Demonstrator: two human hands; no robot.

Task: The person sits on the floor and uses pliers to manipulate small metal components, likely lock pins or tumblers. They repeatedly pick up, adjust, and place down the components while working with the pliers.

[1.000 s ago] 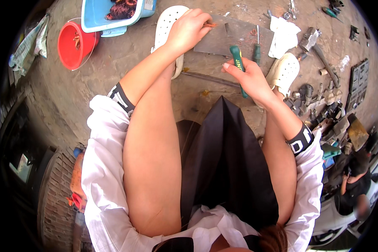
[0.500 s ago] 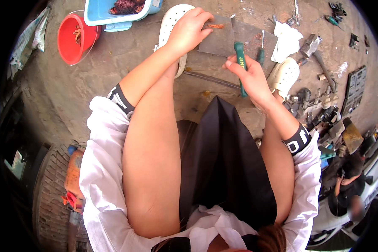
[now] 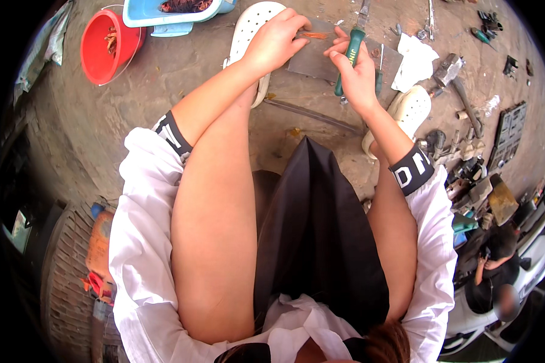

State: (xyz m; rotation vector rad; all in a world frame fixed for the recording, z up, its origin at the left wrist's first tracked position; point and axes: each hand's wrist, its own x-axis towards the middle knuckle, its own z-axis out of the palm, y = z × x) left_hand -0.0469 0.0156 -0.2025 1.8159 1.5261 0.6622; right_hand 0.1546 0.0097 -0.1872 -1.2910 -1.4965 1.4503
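A small bundle of thin copper wire strands [image 3: 315, 35] sticks out to the right of my left hand [image 3: 280, 40]. That hand's fingers are curled down over a dark flat plate [image 3: 309, 62] and seem to pinch the bundle; their grip is partly hidden. To the right, my right hand [image 3: 356, 74] is closed around a green-handled tool [image 3: 345, 69]. Its metal blade [image 3: 363, 13] points away from me; I cannot tell its exact kind. A thin screwdriver [image 3: 379, 78] with a green handle lies just right of that hand.
White cloth [image 3: 415, 60] lies near my right shoe [image 3: 410, 112]. Beyond are a hammer [image 3: 457, 85], a black tool case [image 3: 507, 134] and several metal parts. At the far left stand a red bucket [image 3: 94, 51] and a blue basin [image 3: 209, 15]. Another person [image 3: 496, 272] is at the lower right.
My right hand has moved a little away from me with the green-handled tool, whose blade now shows. My left hand stays nearly in place by the copper wires.
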